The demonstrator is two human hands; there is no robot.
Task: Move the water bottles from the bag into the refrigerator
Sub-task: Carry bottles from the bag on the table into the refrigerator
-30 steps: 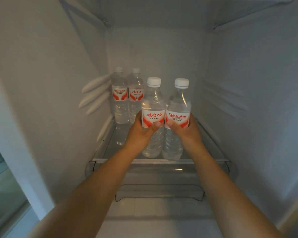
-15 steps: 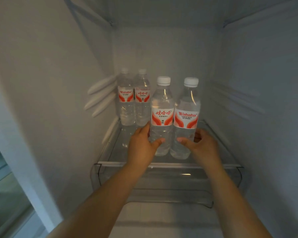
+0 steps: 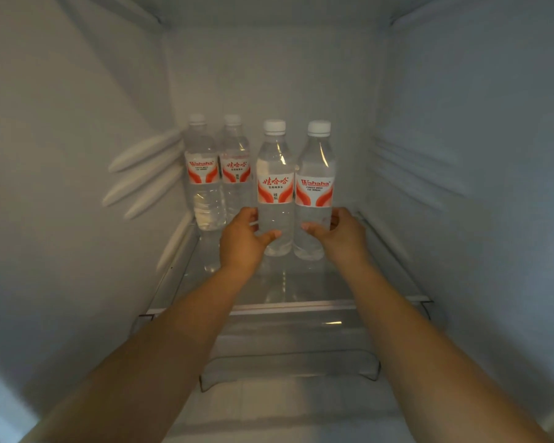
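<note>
Hands [image 3: 293, 233] lower; rear bottles [image 3: 219, 174] leftward.

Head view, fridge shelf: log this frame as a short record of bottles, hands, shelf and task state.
bottles on shelf: four, all upright, white caps
rear pair: at back left, side by side
front pair: nearer, side by side
left hand: curled round lower body of front left bottle
right hand: curled round lower body of front right bottle
shelf: clear glass, front pair standing on it
bag: not in view
task state: front pair set down, not yet released
</note>
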